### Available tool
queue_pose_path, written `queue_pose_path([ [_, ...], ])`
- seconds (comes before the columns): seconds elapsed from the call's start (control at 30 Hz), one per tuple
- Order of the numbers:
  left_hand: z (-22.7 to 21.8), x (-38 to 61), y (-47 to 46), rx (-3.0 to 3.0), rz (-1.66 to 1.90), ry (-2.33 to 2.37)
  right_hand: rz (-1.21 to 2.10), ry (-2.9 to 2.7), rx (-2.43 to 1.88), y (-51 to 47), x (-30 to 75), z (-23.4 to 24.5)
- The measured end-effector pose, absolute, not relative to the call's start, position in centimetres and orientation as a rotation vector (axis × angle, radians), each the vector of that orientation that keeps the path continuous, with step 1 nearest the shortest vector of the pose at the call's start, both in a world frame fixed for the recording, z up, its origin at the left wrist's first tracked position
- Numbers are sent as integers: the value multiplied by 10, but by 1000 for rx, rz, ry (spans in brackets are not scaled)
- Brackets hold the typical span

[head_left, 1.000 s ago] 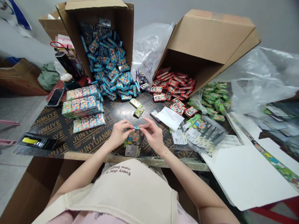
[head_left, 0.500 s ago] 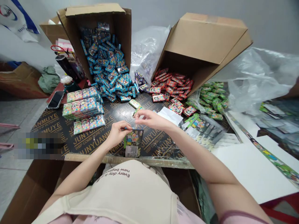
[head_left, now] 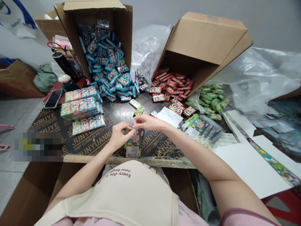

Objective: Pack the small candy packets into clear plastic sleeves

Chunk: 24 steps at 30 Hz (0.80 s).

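Note:
A small upright printed carton stands at the near edge of the dark plywood table. My left hand is closed, its fingers pinched at the carton's top left edge. My right hand reaches over the carton's top, fingers curled and pinched on something small that I cannot make out. Just beyond my hands lie two loose green packets and a white paper sheet.
A tipped cardboard box spills blue packets; a second tipped box spills red packets. Green packets lie in clear plastic at right. Wrapped packet stacks and a phone sit left. Printed cards lie right.
My right hand went out toward the loose packets and has come back down to the carton's top. My left hand stayed at the carton.

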<state>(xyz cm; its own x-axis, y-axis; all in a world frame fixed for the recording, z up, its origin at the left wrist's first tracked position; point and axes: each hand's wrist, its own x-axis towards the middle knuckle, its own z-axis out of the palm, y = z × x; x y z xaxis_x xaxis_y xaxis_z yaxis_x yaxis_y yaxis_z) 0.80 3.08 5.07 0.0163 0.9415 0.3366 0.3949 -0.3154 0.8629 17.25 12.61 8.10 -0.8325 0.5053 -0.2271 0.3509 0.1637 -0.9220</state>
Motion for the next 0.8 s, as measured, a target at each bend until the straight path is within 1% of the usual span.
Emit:
queue_pose_path([
  [0.17, 49, 15, 31, 1723, 1346, 1462, 1673, -2282, -904, 125, 170, 77],
  [0.3, 41, 16, 31, 1598, 1312, 1520, 1369, -2291, -1059, 116, 167, 71],
  [0.37, 34, 17, 29, 1379, 1302, 1492, 1311, -2198, -1087, 109, 166, 66],
  [0.43, 27, 18, 25, 1130, 1255, 1356, 1446, -1993, -1074, 103, 168, 60],
  [0.5, 25, 16, 20, 1014, 1187, 1217, 1647, -1731, -1051, 101, 169, 52],
  [0.57, 31, 6, 13, 1106, 1159, 1228, 1736, -1503, -1046, 101, 171, 43],
  [0.6, 35, -3, 8, 1217, 1181, 1296, 1714, -1420, -1055, 102, 172, 39],
  [0.63, 40, -17, 3, 1358, 1208, 1395, 1651, -1363, -1074, 102, 173, 35],
  [0.7, 42, -53, -3, 1680, 1308, 1660, 1425, -1366, -1144, 104, 180, 26],
  [0.73, 37, -73, -3, 1819, 1300, 1786, 1281, -1428, -1192, 106, 185, 21],
  [0.8, 17, -113, 4, 2003, 1132, 2012, 980, -1639, -1314, 110, 202, 10],
])
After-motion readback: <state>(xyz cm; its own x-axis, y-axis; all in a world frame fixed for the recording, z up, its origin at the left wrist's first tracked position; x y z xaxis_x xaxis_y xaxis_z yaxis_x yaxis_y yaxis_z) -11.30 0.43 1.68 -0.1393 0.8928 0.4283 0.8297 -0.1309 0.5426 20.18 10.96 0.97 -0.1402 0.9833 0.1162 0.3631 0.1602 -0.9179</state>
